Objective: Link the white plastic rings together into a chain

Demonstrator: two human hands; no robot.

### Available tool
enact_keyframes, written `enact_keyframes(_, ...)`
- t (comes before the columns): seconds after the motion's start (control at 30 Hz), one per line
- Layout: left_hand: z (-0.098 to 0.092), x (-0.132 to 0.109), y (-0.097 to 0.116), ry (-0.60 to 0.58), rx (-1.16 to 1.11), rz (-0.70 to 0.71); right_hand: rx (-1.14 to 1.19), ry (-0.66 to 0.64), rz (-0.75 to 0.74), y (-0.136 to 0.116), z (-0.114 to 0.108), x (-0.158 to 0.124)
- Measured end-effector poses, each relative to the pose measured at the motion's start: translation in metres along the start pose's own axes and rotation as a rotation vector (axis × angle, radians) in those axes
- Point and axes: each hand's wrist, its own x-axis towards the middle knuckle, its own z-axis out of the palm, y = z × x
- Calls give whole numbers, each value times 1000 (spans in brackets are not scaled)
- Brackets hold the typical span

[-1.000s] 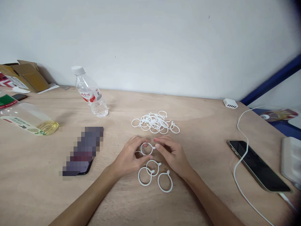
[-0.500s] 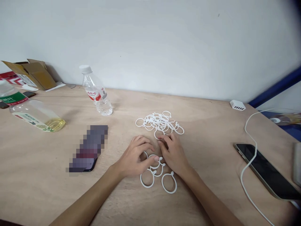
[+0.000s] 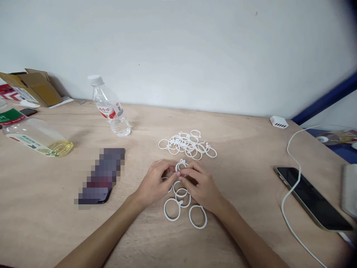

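Note:
Between my hands is a white plastic curtain ring with a small eyelet, its lower edge hidden by my fingers. My left hand pinches it from the left with thumb and forefinger. From the right, my right hand grips the same ring with closed fingertips, and the two thumbs nearly meet. Below and between the wrists lie several loose curtain rings, some overlapping and one partly under my left hand. Just beyond my fingers is a tangled pile of similar rings.
On the left stand a clear water bottle, a bottle with yellow liquid and an open carton. A blurred-out phone lies nearer. At right are a phone, a white cable and a white box.
My right hand has drawn a ring from the near edge of the pile towards me. Both hands have come together and now hold it. The view has shifted slightly.

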Motion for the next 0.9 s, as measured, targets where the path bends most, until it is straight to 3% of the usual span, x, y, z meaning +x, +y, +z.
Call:
enact_keyframes(0.17, 1, 1, 0, 64, 14, -75, 50, 10, 41, -1, -2, 0)
enact_keyframes(0.37, 0, 1, 0, 151, -29, -209, -126, 88, 174, 8, 1, -2)
enact_keyframes(0.57, -1, 1, -1, 165, -20, -208, -62, 120, 229, 12, 1, 0)
enact_keyframes(0.7, 0, 1, -1, 169, -75, -231, -46, 208, 327, 16, 0, 0)
enact_keyframes(0.9, 0, 0, -2, 204, -178, -267, -70, 291, 278, 13, -1, -1)
